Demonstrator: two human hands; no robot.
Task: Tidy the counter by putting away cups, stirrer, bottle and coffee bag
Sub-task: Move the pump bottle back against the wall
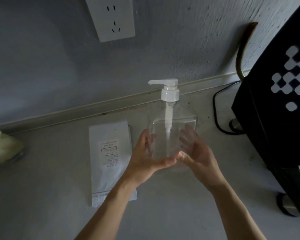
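Free room and obstacles on the counter (42, 196), near its back edge.

Open surface spans the near-left part and the front strip between the forearms. The flat coffee bag (111, 158) lies left of centre; the upright bottle (171, 129) stands beside it, near the back edge. The black machine (275, 118) and its cable (218, 110) block the right side; a pale object (2, 144) occupies the left edge.

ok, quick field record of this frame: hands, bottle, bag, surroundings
left hand: cupped on the pump bottle's left side
right hand: cupped on its right side
pump bottle: clear, upright, white pump, looks empty
coffee bag: white, flat on the counter, left of the bottle
black machine: at the right edge
wall socket: nothing plugged in
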